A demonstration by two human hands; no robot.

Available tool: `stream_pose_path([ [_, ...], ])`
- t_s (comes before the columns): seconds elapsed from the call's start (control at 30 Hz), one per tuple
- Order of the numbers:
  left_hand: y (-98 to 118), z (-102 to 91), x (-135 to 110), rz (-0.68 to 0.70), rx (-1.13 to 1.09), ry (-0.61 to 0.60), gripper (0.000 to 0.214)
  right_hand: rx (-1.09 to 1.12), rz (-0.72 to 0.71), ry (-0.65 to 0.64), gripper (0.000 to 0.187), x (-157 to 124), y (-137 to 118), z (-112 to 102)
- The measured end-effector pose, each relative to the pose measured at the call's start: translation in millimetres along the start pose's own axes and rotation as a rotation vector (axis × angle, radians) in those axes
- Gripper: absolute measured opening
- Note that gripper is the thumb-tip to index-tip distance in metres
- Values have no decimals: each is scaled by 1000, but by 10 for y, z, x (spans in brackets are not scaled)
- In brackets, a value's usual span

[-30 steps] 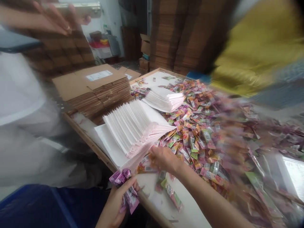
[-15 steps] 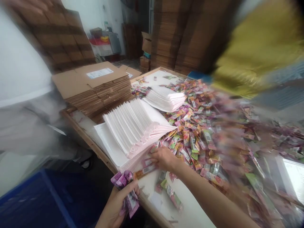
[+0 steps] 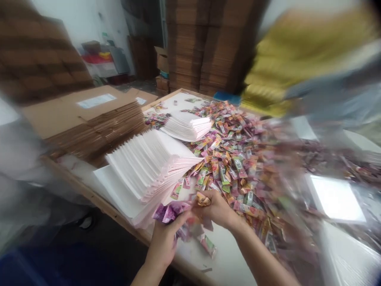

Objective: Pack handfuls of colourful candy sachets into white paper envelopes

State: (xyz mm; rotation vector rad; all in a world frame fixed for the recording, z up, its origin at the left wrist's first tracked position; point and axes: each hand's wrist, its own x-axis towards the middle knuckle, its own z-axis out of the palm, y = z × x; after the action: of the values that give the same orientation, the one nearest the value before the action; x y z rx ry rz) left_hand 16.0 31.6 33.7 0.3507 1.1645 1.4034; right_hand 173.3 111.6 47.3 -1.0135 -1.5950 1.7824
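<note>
While the left hand [image 3: 164, 240] clasps purple sachets [image 3: 170, 211], the inward-angled right hand [image 3: 219, 211] holds an orange sachet [image 3: 203, 199]; beyond their fingers [image 3: 180, 219], a carton label [image 3: 97, 100] is illegible.

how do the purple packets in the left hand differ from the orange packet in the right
Colour: the purple packets are deep violet with paler parts, while the orange packet is orange-brown.
Number: at least two purple packets show bunched together, but only one orange packet end is clear.
Hold: the left hand grips the purple packets; the right hand holds the orange packet.
Shared: both have shiny wrappers.
</note>
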Motion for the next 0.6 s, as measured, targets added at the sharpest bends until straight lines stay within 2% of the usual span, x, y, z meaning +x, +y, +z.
stream_pose_path([
  [0.13, -159, 147, -34, -159, -31, -59, 31, 309, 34, 428, 20, -294, 307, 189],
  [0.23, -360, 180, -198, -255, -20, -24, 37, 398, 6, 587, 26, -419, 559, 455],
  [0.33, -557, 182, -410, -252, 17, 14, 40, 329, 9, 653, 31, -512, 750, 664],
  [0.4, -637, 167, -506, -218, 31, 2, 39, 184, 28, 669, 33, -572, 827, 710],
  [0.53, -656, 135, -507, -173, 17, -36, 48, -176, -36, 656, 30, -640, 848, 648],
  [0.6, -613, 117, -435, -163, 13, -56, 58, -226, -74, 574, 35, -602, 782, 584],
])
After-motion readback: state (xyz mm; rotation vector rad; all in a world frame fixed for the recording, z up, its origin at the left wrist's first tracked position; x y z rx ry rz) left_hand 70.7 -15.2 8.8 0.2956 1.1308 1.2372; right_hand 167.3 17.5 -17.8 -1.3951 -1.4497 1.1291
